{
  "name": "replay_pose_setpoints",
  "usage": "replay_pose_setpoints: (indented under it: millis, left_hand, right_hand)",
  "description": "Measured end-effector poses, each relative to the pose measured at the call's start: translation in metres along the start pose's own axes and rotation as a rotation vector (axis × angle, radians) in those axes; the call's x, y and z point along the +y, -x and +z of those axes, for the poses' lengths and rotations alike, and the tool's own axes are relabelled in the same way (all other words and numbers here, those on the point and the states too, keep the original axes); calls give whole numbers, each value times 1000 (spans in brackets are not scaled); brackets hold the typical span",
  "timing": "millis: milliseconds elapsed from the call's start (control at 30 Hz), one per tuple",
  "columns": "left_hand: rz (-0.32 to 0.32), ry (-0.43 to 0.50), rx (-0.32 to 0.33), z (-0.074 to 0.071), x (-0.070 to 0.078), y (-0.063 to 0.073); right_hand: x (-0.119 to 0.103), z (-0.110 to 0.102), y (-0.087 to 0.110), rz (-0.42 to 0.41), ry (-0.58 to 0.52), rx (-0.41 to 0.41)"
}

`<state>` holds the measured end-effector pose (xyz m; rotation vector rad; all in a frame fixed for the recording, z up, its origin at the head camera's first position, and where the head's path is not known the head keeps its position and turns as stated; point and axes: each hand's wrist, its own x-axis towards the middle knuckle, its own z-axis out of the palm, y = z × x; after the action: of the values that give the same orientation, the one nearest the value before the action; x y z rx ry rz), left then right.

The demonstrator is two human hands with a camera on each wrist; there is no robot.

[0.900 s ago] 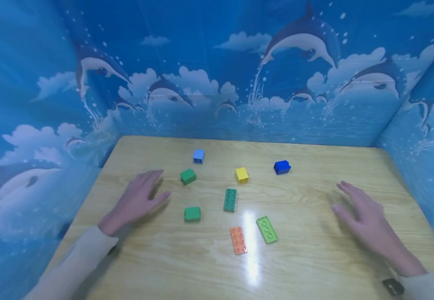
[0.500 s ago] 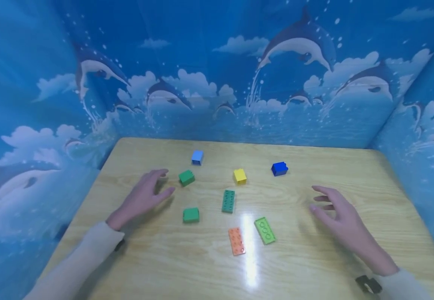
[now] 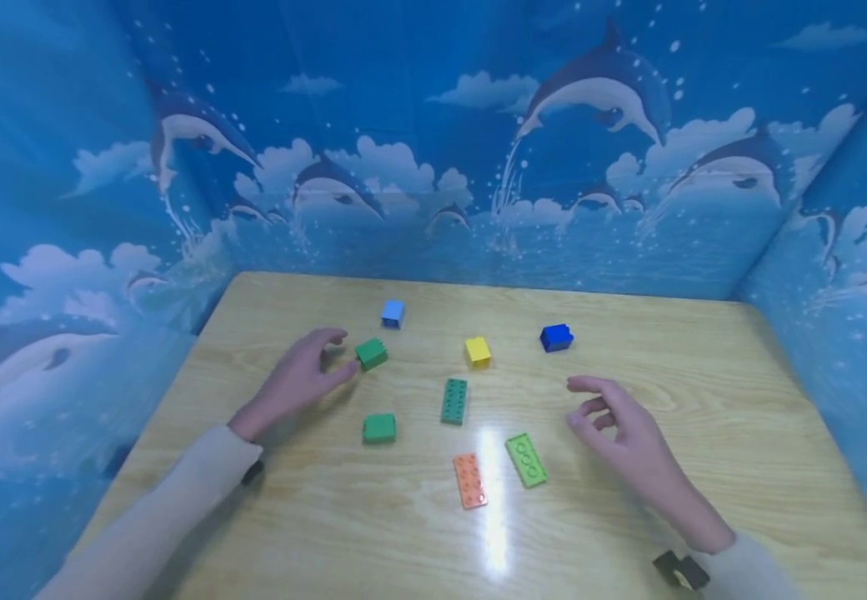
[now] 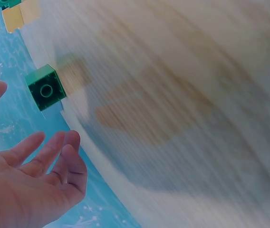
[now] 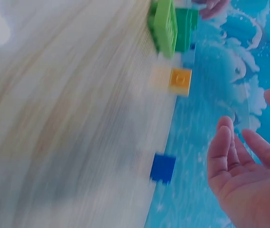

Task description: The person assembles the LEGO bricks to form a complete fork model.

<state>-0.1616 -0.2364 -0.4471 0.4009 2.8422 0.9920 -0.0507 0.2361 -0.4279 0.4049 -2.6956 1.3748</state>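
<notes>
My left hand hovers at the left with thumb and fingers parted. Its thumb tip reaches the near side of a green toy brick. In the left wrist view that green brick shows its hollow underside, with the fingers a little short of it. My right hand is over the right half of the table, fingers loosely bent and holding nothing. Nearest to it are a lime green plate brick, lying studs down, and a dark blue brick. The right wrist view also shows the blue brick.
On the wooden table lie a light blue brick, a yellow brick, a dark green studded plate, another green brick and an orange studded plate. A dolphin-print cloth walls the table's back and sides.
My left hand has moved slightly right, up to the green brick. My right hand has travelled left toward the middle, its fingers bending more. The bricks have stayed in place.
</notes>
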Motion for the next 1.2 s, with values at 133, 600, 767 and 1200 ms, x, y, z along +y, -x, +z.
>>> replay_pose_setpoints:
  millis: [133,600,767,1200]
  left_hand:
    - [1,0,-7,3,5,-4]
    - [0,-46,10,15,19,-17]
    - [1,-23,3,18,21,-24]
    - [-9,22,-6,25,22,-34]
  right_hand:
    - [-10,20,-8,-7,-44,-35]
    - [-45,87,-23,-9,-171,-270]
    - [-57,102,-32,-40,-192,-322]
    - [-88,146,-47,7,-181,-418]
